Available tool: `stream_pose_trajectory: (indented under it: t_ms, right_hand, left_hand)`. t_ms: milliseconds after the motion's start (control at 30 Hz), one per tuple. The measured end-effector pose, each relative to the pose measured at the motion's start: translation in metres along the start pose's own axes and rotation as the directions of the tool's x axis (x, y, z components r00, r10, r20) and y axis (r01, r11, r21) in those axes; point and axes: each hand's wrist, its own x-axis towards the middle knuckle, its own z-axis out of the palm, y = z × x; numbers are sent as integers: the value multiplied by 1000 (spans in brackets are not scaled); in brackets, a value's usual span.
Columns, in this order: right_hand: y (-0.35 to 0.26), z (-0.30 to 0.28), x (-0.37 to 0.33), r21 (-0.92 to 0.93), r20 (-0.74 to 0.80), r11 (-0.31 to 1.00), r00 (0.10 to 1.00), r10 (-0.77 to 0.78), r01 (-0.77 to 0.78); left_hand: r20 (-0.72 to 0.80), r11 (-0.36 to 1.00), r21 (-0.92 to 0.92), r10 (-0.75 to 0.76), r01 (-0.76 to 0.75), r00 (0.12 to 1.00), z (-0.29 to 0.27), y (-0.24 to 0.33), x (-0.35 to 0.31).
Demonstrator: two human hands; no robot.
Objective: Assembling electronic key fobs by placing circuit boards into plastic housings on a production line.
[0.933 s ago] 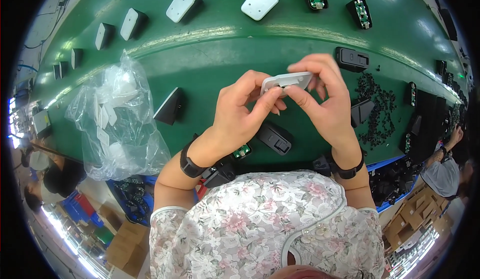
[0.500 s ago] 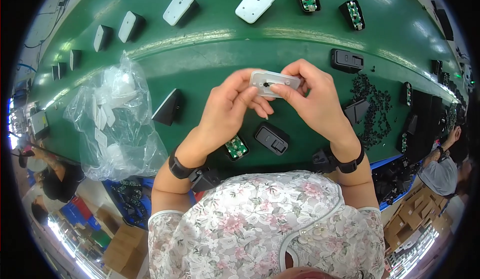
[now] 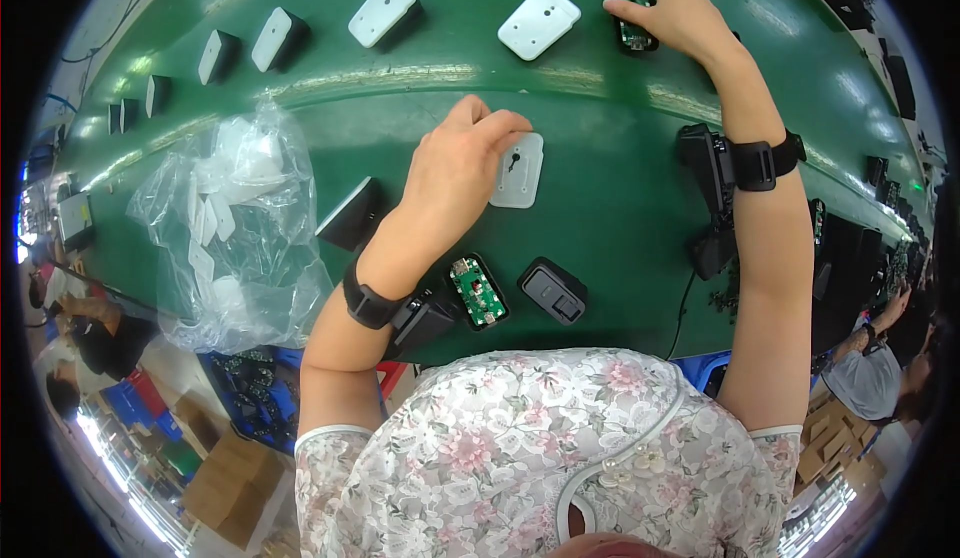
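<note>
At the middle of the bench, my left hand [image 3: 455, 163] has its fingers closed at the upper edge of a white plastic cover [image 3: 519, 183], whose inner side with a small black piece faces up. Stretched far forward to the right, my right hand [image 3: 680, 13] grips a black housing with a green circuit board [image 3: 634, 36] between thumb and fingers. Near my body sit another open black housing with a green board [image 3: 479, 293] and a closed black housing [image 3: 553, 291]. A white-topped black unit [image 3: 350, 213] stands left of my left forearm.
A clear plastic bag [image 3: 230, 238] with white covers lies at the left. Several white-topped units [image 3: 384, 12] line the far side, one white cover [image 3: 540, 23] lying near the right hand. Strapped wrist devices [image 3: 765, 163] sit on both forearms. Other people's arms [image 3: 890, 313] show at the sides.
My right hand has let go of the white cover and reached far forward right, onto a circuit-board housing. My left hand has turned the cover upright and lowered it toward the bench.
</note>
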Motion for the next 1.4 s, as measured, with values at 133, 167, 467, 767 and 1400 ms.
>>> stream_pose_trajectory:
  t_ms: [133,167,467,767,1400]
  right_hand:
    - [24,10,14,94,110,995,993,32,-43]
    - [23,13,6,97,112,995,993,25,-36]
    - [-22,24,-142,575,-254,802,967,-12,161]
    - [-27,37,-167,407,-347,880,933,-98,244]
    - [-78,32,-135,300,-134,799,852,-506,522]
  left_hand:
    - [-56,992,116,-40,46,998,0,13,-7]
    - [-75,975,222,-5,22,997,1,12,-13]
    - [-40,947,231,239,-223,970,7,2,-21]
    - [-36,955,36,294,-293,955,1,-13,-21]
    - [42,956,123,262,-265,964,-20,-18,-41]
